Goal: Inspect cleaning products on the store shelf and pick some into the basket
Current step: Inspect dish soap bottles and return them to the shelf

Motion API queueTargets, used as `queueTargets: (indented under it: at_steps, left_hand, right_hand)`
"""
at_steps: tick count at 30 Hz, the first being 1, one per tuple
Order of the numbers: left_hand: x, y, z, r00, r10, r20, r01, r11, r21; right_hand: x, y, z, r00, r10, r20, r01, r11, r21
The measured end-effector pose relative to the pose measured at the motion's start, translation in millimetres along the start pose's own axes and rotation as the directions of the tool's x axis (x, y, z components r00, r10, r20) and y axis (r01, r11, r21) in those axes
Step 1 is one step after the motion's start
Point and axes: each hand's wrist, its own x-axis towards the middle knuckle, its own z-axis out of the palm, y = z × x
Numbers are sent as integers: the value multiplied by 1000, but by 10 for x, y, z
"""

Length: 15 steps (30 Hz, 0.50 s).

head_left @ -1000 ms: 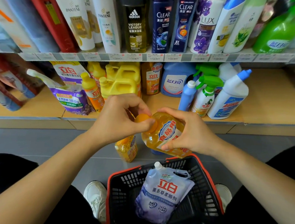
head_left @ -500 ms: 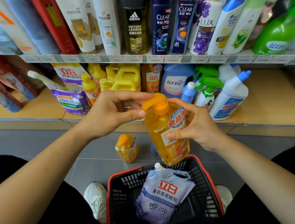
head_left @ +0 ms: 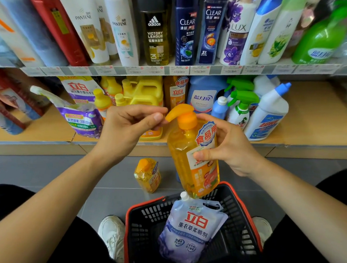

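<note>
My right hand (head_left: pixel 229 148) grips an orange dish-soap pump bottle (head_left: pixel 189 153) around its body, holding it upright above the basket. My left hand (head_left: pixel 127 127) pinches the tip of the bottle's orange pump spout between thumb and fingers. Below stands a black basket with a red rim (head_left: pixel 250 226) on the floor, and a pale purple softener pouch (head_left: pixel 189 230) lies inside it. A second, smaller orange bottle (head_left: pixel 147 175) stands on the grey floor in front of the low shelf.
The low wooden shelf (head_left: pixel 318 122) carries yellow jugs (head_left: pixel 144 93), a purple refill pouch (head_left: pixel 82 118), a blue detergent bottle (head_left: pixel 202 96), green-trigger sprayers (head_left: pixel 241 107) and a white toilet cleaner (head_left: pixel 267 116). The upper shelf holds shampoo and body-wash bottles (head_left: pixel 157 30). My white shoes (head_left: pixel 112 234) flank the basket.
The bottle has been turned from tilted to upright and lifted a little. My left hand came off the cap and now pinches the spout tip.
</note>
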Motion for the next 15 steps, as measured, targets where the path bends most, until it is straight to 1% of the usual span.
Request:
queueTargets:
  at_steps: [2,4,5,6,8,10,12,14,15]
  left_hand:
    - [19,-61,-34,1000,-31,0,31,999,24]
    - [16,-143,-46,994,-96,60,91,992,82]
    - [-2,-187,-34,984,-139,111,127,986,109]
    - [-28,-235,-10,967,-185,175,162,977,135]
    - [-101,-329,69,908,-285,307,228,951,209]
    - [-190,-410,190,853,-370,367,261,913,313]
    - [-274,-518,340,835,-408,370,277,892,359]
    - [-328,-623,503,862,-386,327,290,907,306]
    - [-343,-657,576,885,-376,275,309,915,259]
  right_hand:
    - [4,-6,-17,1000,-2,-22,2,1000,11]
    - [10,-22,-30,998,-10,-56,11,1000,18]
    - [17,-37,-35,997,-14,-79,16,1000,21]
    - [23,-56,-40,994,-19,-107,22,999,27]
    - [33,-102,-54,981,-35,-189,47,997,57]
    - [42,-158,-72,961,-37,-275,72,991,115]
    - [57,-210,-89,933,-22,-359,91,980,176]
    - [80,-260,-104,895,24,-446,96,965,246]
    - [92,-282,-112,878,55,-476,87,959,270]
